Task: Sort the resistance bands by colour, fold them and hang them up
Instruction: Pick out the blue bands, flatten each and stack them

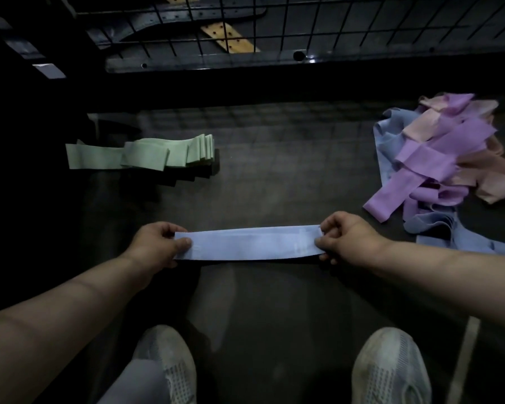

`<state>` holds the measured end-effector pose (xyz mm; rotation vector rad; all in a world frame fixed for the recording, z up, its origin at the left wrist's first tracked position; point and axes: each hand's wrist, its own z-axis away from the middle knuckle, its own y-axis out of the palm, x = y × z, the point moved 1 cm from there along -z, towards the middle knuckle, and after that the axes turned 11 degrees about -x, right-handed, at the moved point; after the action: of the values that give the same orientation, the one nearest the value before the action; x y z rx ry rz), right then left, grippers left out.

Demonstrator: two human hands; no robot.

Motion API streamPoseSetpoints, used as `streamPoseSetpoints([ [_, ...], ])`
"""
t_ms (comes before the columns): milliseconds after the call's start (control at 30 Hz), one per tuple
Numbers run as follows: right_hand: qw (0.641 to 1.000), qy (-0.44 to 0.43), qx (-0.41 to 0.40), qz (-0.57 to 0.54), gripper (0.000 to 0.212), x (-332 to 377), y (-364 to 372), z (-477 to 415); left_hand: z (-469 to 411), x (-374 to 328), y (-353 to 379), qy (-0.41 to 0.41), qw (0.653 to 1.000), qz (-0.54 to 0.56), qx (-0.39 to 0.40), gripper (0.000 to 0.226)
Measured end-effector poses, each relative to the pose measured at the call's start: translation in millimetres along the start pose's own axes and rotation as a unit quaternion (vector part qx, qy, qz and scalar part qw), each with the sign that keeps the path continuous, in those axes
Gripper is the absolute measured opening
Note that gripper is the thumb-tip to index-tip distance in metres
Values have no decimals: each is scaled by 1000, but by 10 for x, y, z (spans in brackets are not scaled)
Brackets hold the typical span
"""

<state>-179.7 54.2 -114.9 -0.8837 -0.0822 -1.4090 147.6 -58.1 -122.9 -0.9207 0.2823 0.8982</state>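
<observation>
A light blue resistance band is stretched flat and level between my two hands, low over the dark floor. My left hand pinches its left end between thumb and fingers. My right hand pinches its right end the same way. At the left of the floor lies a row of folded green bands, several overlapping. At the right sits a loose heap of purple bands, pink bands and blue bands, tangled together.
A black wire grid rack stands across the far side, with a dark metal frame at its base. My two white shoes are at the bottom. A pale strip lies at the lower right.
</observation>
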Motion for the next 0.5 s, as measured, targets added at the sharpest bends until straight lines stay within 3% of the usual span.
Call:
streamPoseSetpoints([
  [300,967,-188,-29,171,23,-23,-47,-113,-62,26,28,46,997,-34,-48,23],
  [500,958,-211,-23,192,23,-22,-46,-124,-52,44,21,90,993,-60,-51,21],
])
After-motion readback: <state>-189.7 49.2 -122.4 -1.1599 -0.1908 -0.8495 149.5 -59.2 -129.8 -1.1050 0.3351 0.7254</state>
